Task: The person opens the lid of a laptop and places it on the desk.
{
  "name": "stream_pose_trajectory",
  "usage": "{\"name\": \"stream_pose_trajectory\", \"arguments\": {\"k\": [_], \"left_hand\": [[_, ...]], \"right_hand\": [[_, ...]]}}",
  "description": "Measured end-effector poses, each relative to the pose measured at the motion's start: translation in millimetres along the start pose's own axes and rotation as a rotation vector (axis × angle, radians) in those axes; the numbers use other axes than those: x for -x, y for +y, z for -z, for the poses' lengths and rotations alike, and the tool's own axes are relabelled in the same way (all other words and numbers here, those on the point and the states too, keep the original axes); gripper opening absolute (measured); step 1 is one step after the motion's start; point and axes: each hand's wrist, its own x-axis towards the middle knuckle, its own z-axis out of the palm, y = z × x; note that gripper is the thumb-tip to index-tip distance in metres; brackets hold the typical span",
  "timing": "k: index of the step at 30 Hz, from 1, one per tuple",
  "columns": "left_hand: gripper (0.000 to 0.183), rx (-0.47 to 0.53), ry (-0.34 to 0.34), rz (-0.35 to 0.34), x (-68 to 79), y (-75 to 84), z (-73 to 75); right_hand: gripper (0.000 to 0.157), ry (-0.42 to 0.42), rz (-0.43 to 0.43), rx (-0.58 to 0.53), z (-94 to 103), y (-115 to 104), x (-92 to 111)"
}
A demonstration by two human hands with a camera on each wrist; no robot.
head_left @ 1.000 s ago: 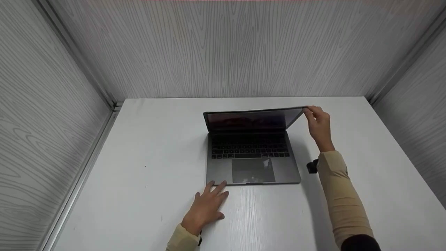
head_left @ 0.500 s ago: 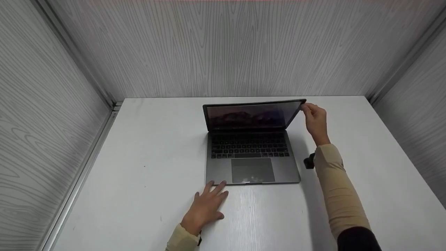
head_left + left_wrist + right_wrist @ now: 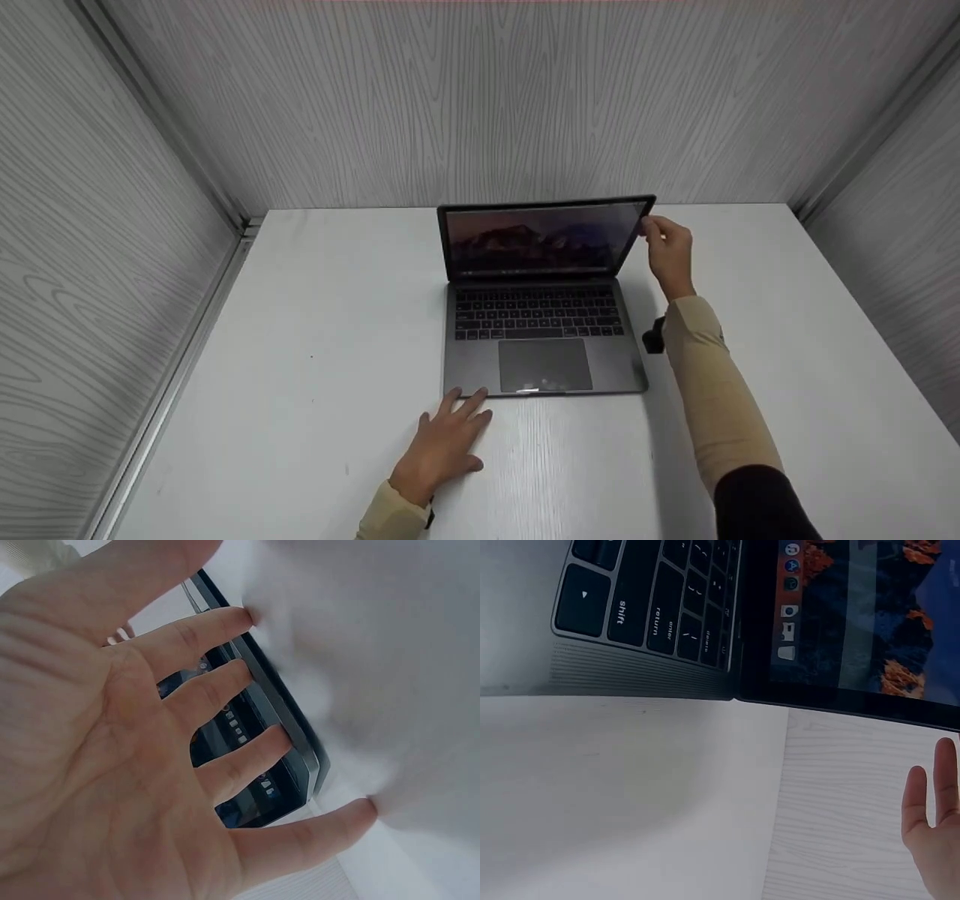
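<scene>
A grey laptop point(image 3: 471, 367) stands on the white table with its lid tilted up and the screen point(image 3: 534, 236) lit with a mountain picture. My left hand point(image 3: 441, 454) lies at the laptop's front left edge, fingers spread; two fingertips overlap that edge. In the left wrist view its palm faces the camera. At the lid's right edge, below the upper corner, my right hand point(image 3: 670, 251) pinches the lid between thumb and finger. The right wrist view shows the keyboard point(image 3: 664, 607), part of the screen and two fingers point(image 3: 915, 799), with the rest of the hand cut off.
The white table point(image 3: 337, 322) ends at a grey wood-grain back wall point(image 3: 480, 105). Side walls rise at left point(image 3: 90, 262) and right point(image 3: 892, 202), with a metal rail point(image 3: 172, 390) along the left side.
The lid has swung further up and back, so more of the screen shows. My right hand has moved slightly left with it, its grip now lower on the edge. My left hand stays put.
</scene>
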Motion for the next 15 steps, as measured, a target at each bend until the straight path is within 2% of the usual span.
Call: {"name": "stream_pose_trajectory", "arguments": {"k": [4,8,15], "left_hand": [[0.068,-0.008,0.013,-0.001,0.6,0.7,-1.2],[0.069,-0.012,0.023,0.000,0.5,1.5,-2.3],[0.070,-0.016,0.010,0.004,1.2,1.3,-2.2]], "right_hand": [[0.026,-0.015,-0.029,0.012,-3.9,4.2,-0.5],[0.025,-0.039,-0.102,0.050,-8.2,14.8,2.7],[0.028,-0.083,-0.177,0.077,-12.1,25.1,8.1]]}}
